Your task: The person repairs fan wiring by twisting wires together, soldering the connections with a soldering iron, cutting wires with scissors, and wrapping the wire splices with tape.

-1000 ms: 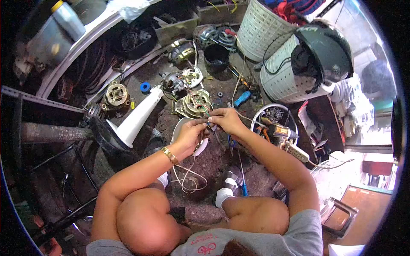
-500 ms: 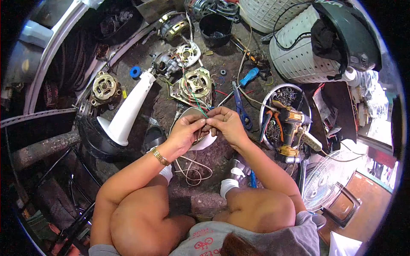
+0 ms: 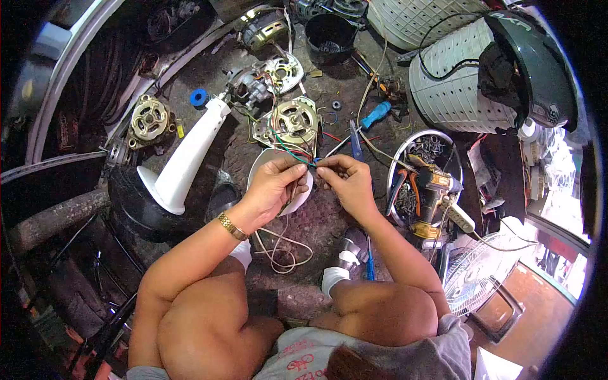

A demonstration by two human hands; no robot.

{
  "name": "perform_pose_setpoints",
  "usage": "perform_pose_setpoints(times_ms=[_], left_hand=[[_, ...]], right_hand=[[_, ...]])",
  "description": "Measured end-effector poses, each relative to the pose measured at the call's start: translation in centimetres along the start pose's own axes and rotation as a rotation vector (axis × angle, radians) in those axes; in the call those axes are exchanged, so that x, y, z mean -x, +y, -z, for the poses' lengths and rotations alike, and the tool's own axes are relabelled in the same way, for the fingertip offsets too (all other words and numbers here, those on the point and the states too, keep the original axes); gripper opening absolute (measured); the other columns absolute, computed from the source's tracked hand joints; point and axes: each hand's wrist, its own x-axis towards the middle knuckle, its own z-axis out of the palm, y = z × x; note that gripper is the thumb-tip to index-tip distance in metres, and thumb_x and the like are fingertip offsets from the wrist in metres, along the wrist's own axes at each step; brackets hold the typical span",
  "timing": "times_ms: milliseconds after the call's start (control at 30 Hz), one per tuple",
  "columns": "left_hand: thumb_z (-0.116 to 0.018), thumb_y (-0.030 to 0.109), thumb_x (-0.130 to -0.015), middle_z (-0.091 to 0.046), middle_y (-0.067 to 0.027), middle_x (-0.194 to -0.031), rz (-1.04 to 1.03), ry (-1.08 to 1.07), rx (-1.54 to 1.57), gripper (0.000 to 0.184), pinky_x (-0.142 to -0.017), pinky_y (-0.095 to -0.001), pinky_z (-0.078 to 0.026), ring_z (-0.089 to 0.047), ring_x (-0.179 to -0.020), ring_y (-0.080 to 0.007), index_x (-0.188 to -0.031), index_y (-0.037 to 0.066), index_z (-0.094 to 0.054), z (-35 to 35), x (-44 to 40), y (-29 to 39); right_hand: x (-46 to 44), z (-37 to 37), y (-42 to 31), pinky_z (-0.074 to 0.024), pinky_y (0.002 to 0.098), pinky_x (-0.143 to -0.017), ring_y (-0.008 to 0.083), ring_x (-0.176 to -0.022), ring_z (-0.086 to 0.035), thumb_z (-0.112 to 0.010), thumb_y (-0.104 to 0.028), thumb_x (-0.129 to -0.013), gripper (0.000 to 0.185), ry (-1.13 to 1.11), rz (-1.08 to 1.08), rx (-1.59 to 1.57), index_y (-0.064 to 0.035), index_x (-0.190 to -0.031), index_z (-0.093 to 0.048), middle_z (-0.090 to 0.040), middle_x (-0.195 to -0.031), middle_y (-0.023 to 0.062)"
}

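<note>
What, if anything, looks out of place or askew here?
The cordless drill lies across the round tray of screws, its battery end overhanging the rim, beside orange-handled pliers; it looks casually dumped there. Around the left hand, pinching the green wire, nothing looks clearly damaged.

A black helmet (image 3: 542, 73) rested against a white perforated basket (image 3: 440, 95) toward the far right corner of the floor (image 3: 348, 88); a black bucket (image 3: 327, 53) stood toward the far edge.
</note>
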Motion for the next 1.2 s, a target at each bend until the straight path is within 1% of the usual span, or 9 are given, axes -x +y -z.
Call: perform_pose_setpoints(times_ms=[167,267,433,667,733,867,933,1033,1200], left_hand=[[-0.062,0.006,-0.092,-0.066,-0.0029,-0.09,-0.015,-0.013,0.002,0.011,-0.068,-0.0251,-0.057,-0.063,-0.075,-0.0092,-0.103,0.002,-0.063,-0.1,0.0,-0.1],[-0.061,0.008,-0.092,-0.066,-0.0024,-0.089,-0.015,0.039,0.002,0.011,-0.066,-0.0248,-0.057,-0.062,-0.075,-0.0088,-0.101,0.002,-0.063,-0.6,0.0,0.2],[-0.061,0.009,-0.093,-0.062,-0.003,-0.082,-0.025,0.079,-0.017,0.008,-0.061,-0.0232,-0.053,-0.059,-0.069,-0.0096,-0.097,0.002,-0.062,-1.5,0.3,0.6],[-0.059,0.008,-0.093,-0.061,-0.003,-0.082,-0.034,0.052,-0.005,0.008,-0.06,-0.0224,-0.052,-0.059,-0.07,-0.0096,-0.099,0.002,-0.061,-1.5,0.3,0.7],[-0.06,0.007,-0.093,-0.062,-0.0027,-0.083,-0.027,0.084,0.003,0.01,-0.06,-0.0225,-0.052,-0.059,-0.07,-0.0093,-0.102,0.002,-0.061,-1.9,0.4,0.8],[-0.06,0.005,-0.093,-0.062,-0.0024,-0.085,-0.03,0.057,-0.02,0.014,-0.062,-0.0229,-0.053,-0.059,-0.071,-0.0091,-0.107,0.001,-0.061,-1.5,0.3,0.5],[-0.064,0.007,-0.091,-0.064,0.0004,-0.089,-0.06,0.023,-0.027,0.02,-0.062,-0.0227,-0.056,-0.06,-0.072,-0.0071,-0.11,0.004,-0.061,-1.6,0.3,0.3],[-0.064,0.007,-0.091,-0.065,0.0001,-0.091,-0.077,0.044,-0.026,0.019,-0.063,-0.0234,-0.056,-0.061,-0.073,-0.0068,-0.11,0.004,-0.062,-1.8,0.3,0.4],[-0.063,0.006,-0.091,-0.065,-0.002,-0.091,-0.102,0.097,-0.049,0.017,-0.063,-0.0233,-0.057,-0.061,-0.074,-0.0078,-0.108,0.002,-0.063,-2.1,0.5,0.4]], right_hand=[[-0.4,-0.6,0.4,-0.043,0.0215,-0.055,0.0039,-0.062,-0.053,-0.07,-0.006,-0.083,0.016,0.022,-0.008,0.01,0.0029,-0.096,-0.066,-0.065,-0.074,0.0021],[-0.4,-1.1,-0.4,-0.0426,0.0224,-0.054,0.0038,-0.062,-0.052,-0.07,-0.005,-0.082,0.016,0.115,0.137,-0.057,0.0021,-0.095,-0.066,-0.064,-0.073,0.0021],[-0.7,-1.0,-0.6,-0.0468,0.0239,-0.059,0.0073,-0.069,-0.059,-0.07,-0.004,-0.082,0.014,0.028,0.182,0.196,0.0021,-0.094,-0.068,-0.068,-0.079,0.005],[-1.0,-0.8,0.4,-0.0466,0.0234,-0.059,0.0074,-0.068,-0.06,-0.07,-0.005,-0.083,0.013,0.03,0.208,0.143,0.0021,-0.094,-0.068,-0.069,-0.08,0.0045],[-1.1,-0.7,0.1,-0.0438,0.0226,-0.056,0.005,-0.064,-0.056,-0.071,-0.006,-0.083,0.012,0.014,-0.01,-0.054,0.0018,-0.092,-0.069,-0.067,-0.077,0.0025],[-1.2,-0.6,-1.0,-0.0412,0.0217,-0.054,0.0031,-0.061,-0.052,-0.071,-0.006,-0.083,0.012,0.05,-0.055,-0.076,0.0013,-0.092,-0.069,-0.065,-0.076,0.0008],[-1.1,-0.5,-1.0,-0.0441,0.0221,-0.058,0.0048,-0.066,-0.055,-0.071,-0.007,-0.083,0.013,0.015,0.028,0.068,0.0021,-0.092,-0.069,-0.066,-0.078,0.0022],[-1.0,-0.9,-1.0,-0.047,0.0236,-0.064,0.0071,-0.072,-0.058,-0.071,-0.008,-0.083,0.014,0.021,0.139,0.073,0.0031,-0.092,-0.068,-0.068,-0.081,0.0038],[-0.7,-1.0,-1.5,-0.0482,0.0249,-0.068,0.0084,-0.076,-0.06,-0.07,-0.008,-0.083,0.014,0.019,0.087,0.06,0.0037,-0.091,-0.068,-0.068,-0.083,0.0044]])
